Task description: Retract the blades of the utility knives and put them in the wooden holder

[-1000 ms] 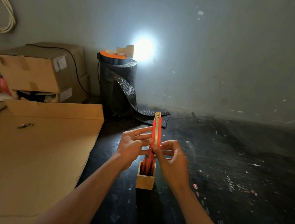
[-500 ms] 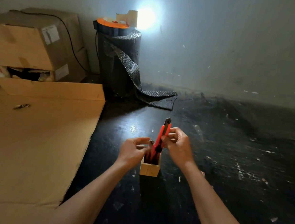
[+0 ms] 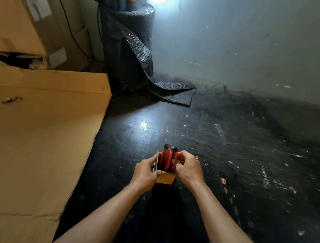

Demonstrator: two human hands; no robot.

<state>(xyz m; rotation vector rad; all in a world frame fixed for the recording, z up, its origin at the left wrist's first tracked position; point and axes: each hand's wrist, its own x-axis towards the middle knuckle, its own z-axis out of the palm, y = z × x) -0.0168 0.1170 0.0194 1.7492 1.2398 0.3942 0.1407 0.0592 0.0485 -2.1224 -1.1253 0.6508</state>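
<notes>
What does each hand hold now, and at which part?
Left hand grips the holder at its left wall. Right hand pinches the right knife, standing in the holder, at mid-body.

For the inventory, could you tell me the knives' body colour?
Red utility knives, dark tips; head view.

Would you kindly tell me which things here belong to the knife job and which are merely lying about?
Job: red utility knives, wooden holder, left hand, right hand.
Lying about: flat cardboard sheet, cardboard box, bubble wrap roll.
</notes>
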